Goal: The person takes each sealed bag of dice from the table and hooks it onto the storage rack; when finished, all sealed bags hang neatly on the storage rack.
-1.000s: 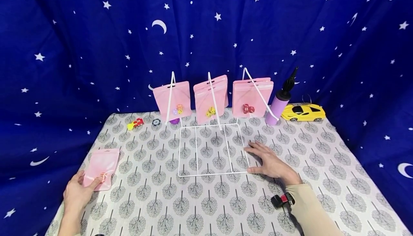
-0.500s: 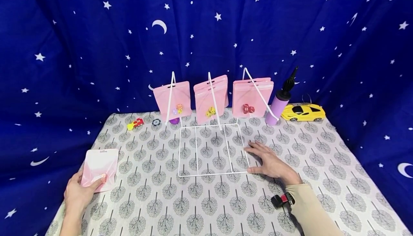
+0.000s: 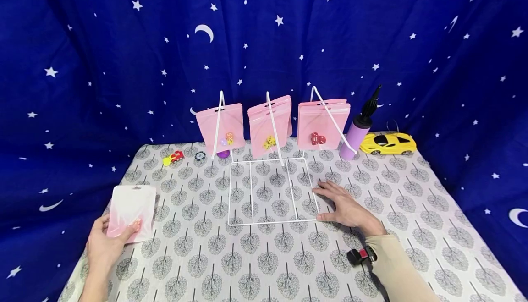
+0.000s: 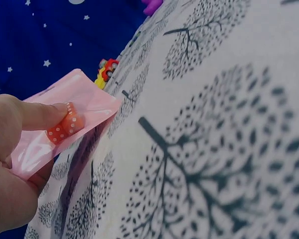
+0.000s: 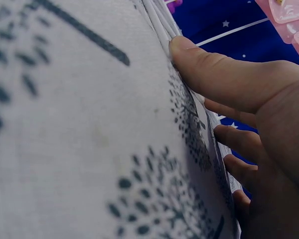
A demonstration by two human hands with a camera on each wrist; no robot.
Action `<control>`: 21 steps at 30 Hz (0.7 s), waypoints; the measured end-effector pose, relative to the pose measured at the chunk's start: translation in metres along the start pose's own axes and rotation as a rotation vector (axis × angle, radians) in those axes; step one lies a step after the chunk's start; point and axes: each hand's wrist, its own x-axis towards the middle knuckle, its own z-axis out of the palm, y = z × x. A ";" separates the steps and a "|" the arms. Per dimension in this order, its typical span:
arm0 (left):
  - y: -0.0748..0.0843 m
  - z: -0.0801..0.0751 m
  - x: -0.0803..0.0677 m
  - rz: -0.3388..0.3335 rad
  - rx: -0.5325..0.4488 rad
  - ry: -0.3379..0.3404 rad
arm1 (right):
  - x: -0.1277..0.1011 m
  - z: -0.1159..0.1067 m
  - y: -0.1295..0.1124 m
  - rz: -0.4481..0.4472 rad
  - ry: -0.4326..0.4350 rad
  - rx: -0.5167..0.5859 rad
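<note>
Left hand, lower left of the head view: pink pouch is pinched at its near edge, thumb on top, fingers hidden beneath. Red spotted die is seen through the film only in the left wrist view. Right hand, centre right: fingers spread flat, pressed on the white wire rack base edge; fingertips partly hidden. Three glossy pouches hang blurred at the rack's back. The surface is covered by tree-print cloth.

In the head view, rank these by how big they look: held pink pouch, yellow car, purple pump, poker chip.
1. Pink pouch, though it lies nearest the camera, which inflates it.
2-3. Yellow car and purple pump: look about alike, so no ranking.
4. Poker chip, clearly smallest.
</note>
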 end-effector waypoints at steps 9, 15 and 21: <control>0.012 0.002 -0.006 0.003 -0.033 -0.001 | 0.000 0.001 0.000 0.007 -0.005 0.002; 0.017 0.002 -0.009 -0.010 -0.022 -0.008 | 0.000 0.000 -0.001 -0.002 0.000 0.002; 0.022 0.005 -0.014 -0.035 -0.117 -0.058 | -0.001 0.000 0.000 -0.005 0.005 0.001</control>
